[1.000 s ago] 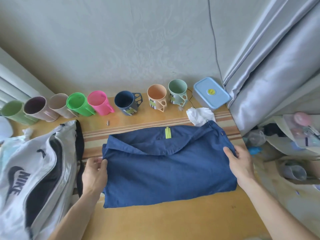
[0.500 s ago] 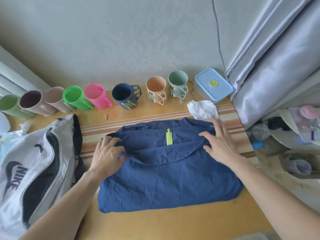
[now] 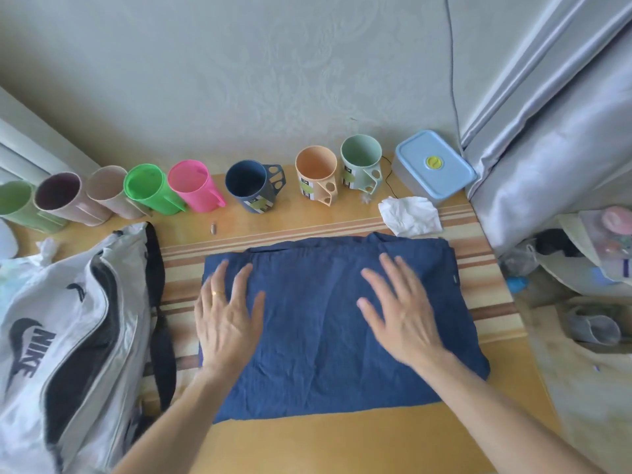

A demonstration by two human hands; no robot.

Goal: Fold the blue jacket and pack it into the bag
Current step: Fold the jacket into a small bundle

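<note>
- Bare skin, two hands, both flat and spread wide, palms down, gripping nothing.
- Left hand [image 3: 227,319]: pressed on left part of blue jacket [image 3: 328,343]; one ring [image 3: 214,293] on one finger.
- Right hand [image 3: 403,313]: pressed on right part of same jacket, fingers fanned toward far edge.
- One jacket: folded into rough rectangle, lying flat on table [image 3: 342,446], mostly over one striped mat [image 3: 485,254], near edge past mat onto bare wood.
- One bag [image 3: 68,336]: white with dark panels, lettering "NIKE", just left of jacket, zip opening agape, dark strap [image 3: 160,302] lying between bag and jacket. Jacket outside bag.
- One crumpled white tissue [image 3: 410,215]: touching far right corner of jacket.
- One small metal object [image 3: 213,228]: on table beyond mat, apart from jacket; kind not discernible.
- Eight cups in one row along wall: pale green cup [image 3: 17,206], mauve cup [image 3: 61,196], beige cup [image 3: 106,188], bright green cup [image 3: 147,188], pink cup [image 3: 191,184], navy cup [image 3: 249,184], peach cup [image 3: 316,174], mint cup [image 3: 360,162].
- One container with blue lid [image 3: 434,165]: at right end of row, one yellow disc at lid centre.
- One grey curtain [image 3: 554,131]: hanging at right of table.
</note>
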